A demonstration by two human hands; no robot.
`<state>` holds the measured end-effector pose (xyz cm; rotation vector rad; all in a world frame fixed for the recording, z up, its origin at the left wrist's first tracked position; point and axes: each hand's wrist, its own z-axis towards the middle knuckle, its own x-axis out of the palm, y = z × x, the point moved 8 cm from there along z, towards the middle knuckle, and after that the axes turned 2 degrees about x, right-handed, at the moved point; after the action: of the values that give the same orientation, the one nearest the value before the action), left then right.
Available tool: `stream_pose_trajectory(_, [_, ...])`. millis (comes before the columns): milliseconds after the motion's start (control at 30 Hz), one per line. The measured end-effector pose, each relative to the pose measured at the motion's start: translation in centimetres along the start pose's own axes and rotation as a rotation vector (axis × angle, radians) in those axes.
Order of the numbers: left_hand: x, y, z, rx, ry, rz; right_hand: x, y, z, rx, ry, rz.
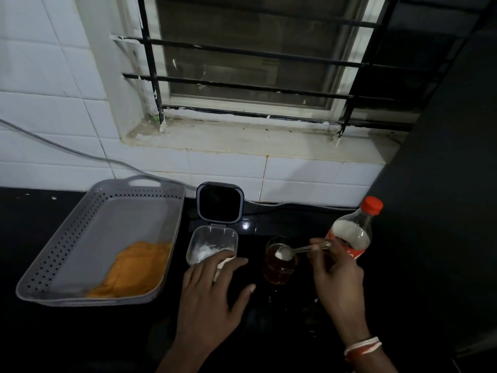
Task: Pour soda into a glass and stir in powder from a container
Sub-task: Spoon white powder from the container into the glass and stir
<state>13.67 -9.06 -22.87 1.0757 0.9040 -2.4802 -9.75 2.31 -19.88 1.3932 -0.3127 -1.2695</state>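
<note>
My right hand [336, 275] pinches the handle of the spoon [295, 251], fingers closed on it, and holds its bowl, heaped with white powder, directly over the mouth of the glass [279, 261]. The glass already holds brown soda. My left hand [212, 294] rests with fingers loosely spread against the near wall of the open powder container [212, 246], just left of the glass, steadying it without a full grasp. To complete this step well, I should lower the spoon inside the rim before tipping, then stir slowly, since fizz may rise. The capped soda bottle [355, 232] stands just right of the glass. The counter [67, 340] is dark; a grey basket [107, 238] sits further left, a barred window [242, 63] beyond.
</note>
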Motion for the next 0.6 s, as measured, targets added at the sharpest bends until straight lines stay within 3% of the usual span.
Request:
stream_pose_trajectory(267, [4.2, -2.8, 1.1, 0.038, 0.208, 0.112, 3.6, 3.2, 0.7, -0.453, 0.277, -0.354])
stream_pose_trajectory(600, [6.7, -4.3, -1.4, 0.07, 0.267, 0.23, 4.3, 3.2, 1.3, -0.46, 0.443, -0.206])
